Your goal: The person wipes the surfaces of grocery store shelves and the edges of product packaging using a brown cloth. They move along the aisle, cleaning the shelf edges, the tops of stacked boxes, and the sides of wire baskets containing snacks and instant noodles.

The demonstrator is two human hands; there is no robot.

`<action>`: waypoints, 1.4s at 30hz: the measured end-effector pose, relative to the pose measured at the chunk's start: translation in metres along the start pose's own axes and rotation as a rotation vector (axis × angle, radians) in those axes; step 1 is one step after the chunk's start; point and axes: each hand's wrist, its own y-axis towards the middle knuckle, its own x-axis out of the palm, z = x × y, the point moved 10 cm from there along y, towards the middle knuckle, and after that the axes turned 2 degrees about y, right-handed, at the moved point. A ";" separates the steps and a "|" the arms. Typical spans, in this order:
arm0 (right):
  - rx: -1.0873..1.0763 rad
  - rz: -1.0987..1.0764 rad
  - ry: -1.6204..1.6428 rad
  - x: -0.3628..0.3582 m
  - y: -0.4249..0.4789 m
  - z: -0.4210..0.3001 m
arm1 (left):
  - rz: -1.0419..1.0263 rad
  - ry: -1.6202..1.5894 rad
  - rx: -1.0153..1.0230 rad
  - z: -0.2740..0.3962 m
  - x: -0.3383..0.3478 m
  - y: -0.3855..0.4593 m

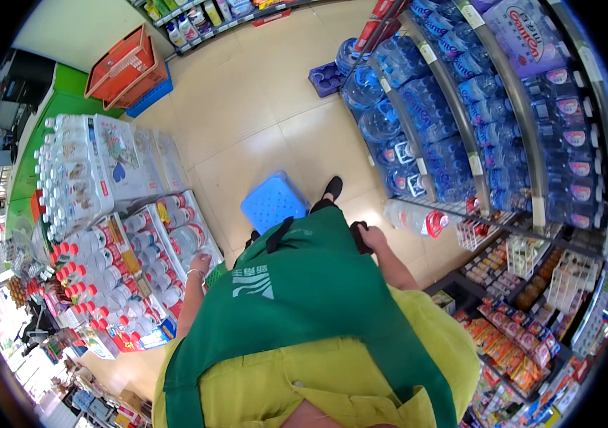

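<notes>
My left hand (pixel 200 263) hangs at my left side, beside shrink-wrapped packs of clear plastic bottles (pixel 189 239). Its fingers look curled, but whether they hold anything is not visible. A green perforated plastic thing (pixel 216 274) shows just past that wrist, partly behind my green apron (pixel 304 278). On my right, my right hand (pixel 373 238) grips a dark brown cloth (pixel 358 236). On the floor ahead of my feet stands a blue plastic stool (pixel 274 202) with a perforated top. One black shoe (pixel 332 187) is visible to the right of it.
Stacked bottle packs (pixel 122 155) line the left side. To the right rises a metal shelf (pixel 461 112) of bottled water, with a large bottle (pixel 416 216) jutting out low. Orange baskets (pixel 127 67) and a purple tray (pixel 326 79) stand on the tiled floor (pixel 245 91) farther ahead.
</notes>
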 end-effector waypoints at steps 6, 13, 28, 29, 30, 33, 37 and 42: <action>-0.034 -0.070 0.132 -0.043 0.069 0.015 | -0.084 -0.092 0.299 0.262 0.010 -0.027; 0.040 -0.018 0.294 -0.131 0.099 0.046 | -0.157 -0.058 0.493 0.432 0.028 -0.049; 0.178 0.110 0.335 -0.146 0.095 0.060 | -0.251 0.472 0.309 0.429 -0.021 0.062; 0.185 0.118 0.354 -0.143 0.095 0.055 | -0.262 0.496 0.334 0.439 -0.028 0.076; 0.208 0.137 0.368 -0.137 0.101 0.062 | -0.262 0.478 0.365 0.453 -0.037 0.090; 0.316 0.269 0.617 -0.127 0.104 0.073 | -0.258 0.412 0.464 0.521 -0.068 0.133; -0.427 0.149 1.773 -0.203 0.062 -0.120 | -0.158 0.324 0.649 0.639 -0.128 0.188; -0.614 -0.331 2.393 -0.277 0.066 -0.297 | -0.192 0.181 0.831 0.742 -0.172 0.194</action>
